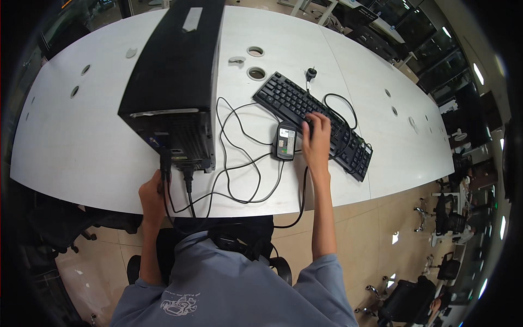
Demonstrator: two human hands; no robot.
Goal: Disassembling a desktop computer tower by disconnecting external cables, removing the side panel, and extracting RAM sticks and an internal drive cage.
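A black computer tower stands on the white table with its port side toward me. Beside the lower left of that side, my left hand is closed around a black cable connector; some of its fingers are hidden. A black power plug sits in the tower just to the right. My right hand hovers at the near edge of a black keyboard, fingers curved and apart, holding nothing I can see. Left of it lies a small black box with labels and cables.
Thin black cables loop across the white table and hang over its near edge. A loose plug lies beyond the keyboard, whose right end has cable on it. Round cable holes pierce the tabletop. Office chairs stand around.
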